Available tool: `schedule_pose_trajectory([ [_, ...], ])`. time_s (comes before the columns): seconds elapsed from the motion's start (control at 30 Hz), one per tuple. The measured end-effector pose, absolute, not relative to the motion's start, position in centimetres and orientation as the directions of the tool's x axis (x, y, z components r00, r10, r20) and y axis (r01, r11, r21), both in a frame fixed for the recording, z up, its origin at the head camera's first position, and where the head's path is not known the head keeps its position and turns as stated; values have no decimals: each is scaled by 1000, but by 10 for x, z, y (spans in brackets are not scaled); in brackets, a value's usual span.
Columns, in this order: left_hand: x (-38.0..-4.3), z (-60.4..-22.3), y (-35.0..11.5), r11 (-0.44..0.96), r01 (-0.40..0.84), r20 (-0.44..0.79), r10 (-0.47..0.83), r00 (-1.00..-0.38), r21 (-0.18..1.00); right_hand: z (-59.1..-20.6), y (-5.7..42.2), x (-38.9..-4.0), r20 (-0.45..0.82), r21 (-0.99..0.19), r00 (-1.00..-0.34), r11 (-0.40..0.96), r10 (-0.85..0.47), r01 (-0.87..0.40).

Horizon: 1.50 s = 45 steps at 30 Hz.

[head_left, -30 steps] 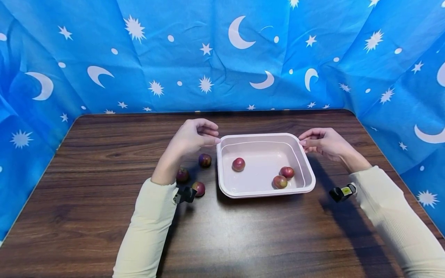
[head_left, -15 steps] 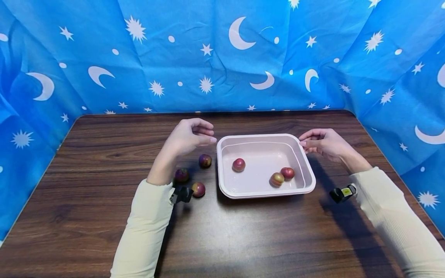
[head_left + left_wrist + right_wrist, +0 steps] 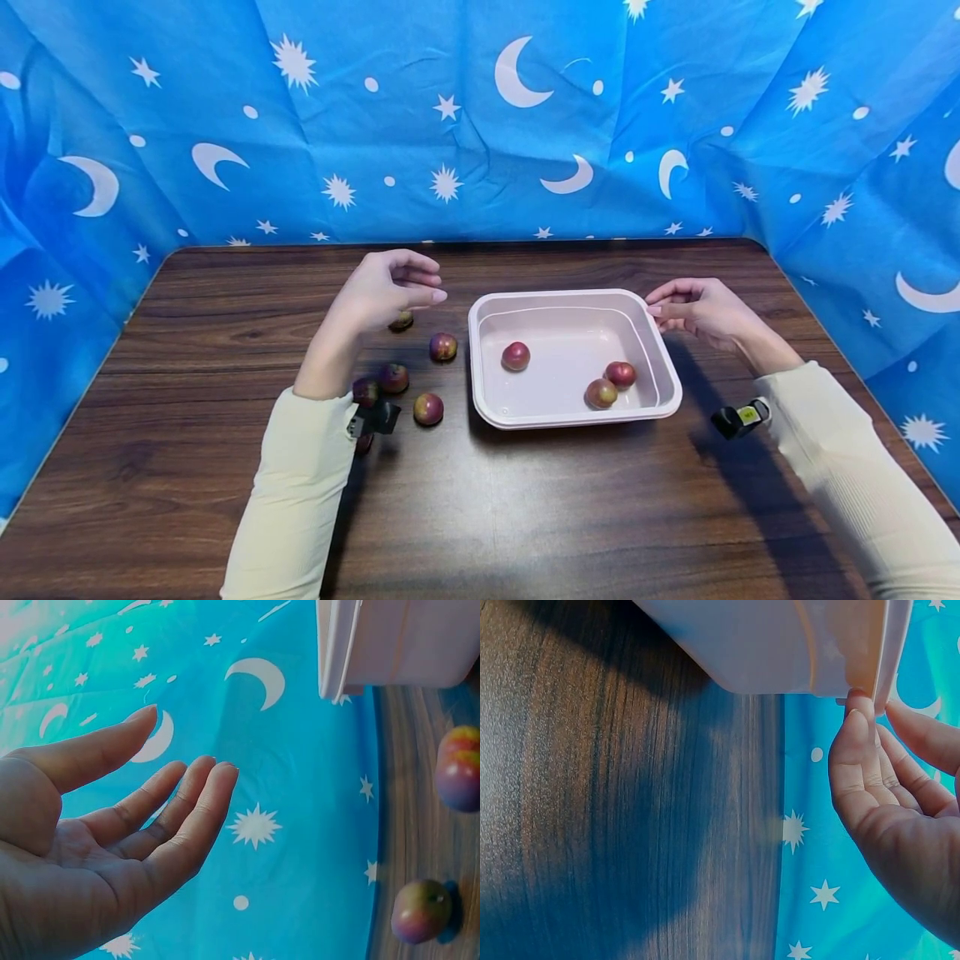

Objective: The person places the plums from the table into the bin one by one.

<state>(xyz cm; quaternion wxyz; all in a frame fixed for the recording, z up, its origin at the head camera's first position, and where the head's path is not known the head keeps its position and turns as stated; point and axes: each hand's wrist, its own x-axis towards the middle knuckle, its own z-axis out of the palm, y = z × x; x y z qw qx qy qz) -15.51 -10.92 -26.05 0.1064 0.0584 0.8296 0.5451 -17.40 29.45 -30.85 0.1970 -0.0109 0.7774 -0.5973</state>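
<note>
Blue sheet (image 3: 420, 42) with white moons and stars is hanging behind everything, and a dark wood-grain bench (image 3: 495, 500) is running up to it. A pale tub (image 3: 577, 421) is sitting on the bench, so I'm using that as the landmark. The right hand (image 3: 697, 312) is working at the tub's right side, toward its far corner, and its fingers are pinching the rim. The left hand (image 3: 390, 292) is hovering off the tub's left side, apart from it, fingers loosely bent, thumb spread away, holding nothing.

Three plums are lying inside the tub: a lone plum (image 3: 515, 357) toward its left wall and a pair of plums (image 3: 611, 383) sitting side by side toward its near right corner. More loose plums (image 3: 428, 409) are scattering left of the tub, some being partly covered by the left arm. Black wrist cameras (image 3: 738, 419) are poking out at both cream sleeves (image 3: 832, 442).
</note>
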Motion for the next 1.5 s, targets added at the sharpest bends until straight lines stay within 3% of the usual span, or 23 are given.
schedule_pose_trajectory([
  [0.3,-152,-260,-126,479,-7,-109,186,-976,878,-309,295,-174,-288,-934,-924,288,-252,213],
  [1.0,-145,-267,-151,413,-123,-195,139,-971,903,-309,295,-174,-291,-932,-924,293,-249,214],
  [1.5,-147,-274,-169,455,-140,-219,124,-968,879,-308,295,-174,-295,-929,-923,300,-247,217],
])
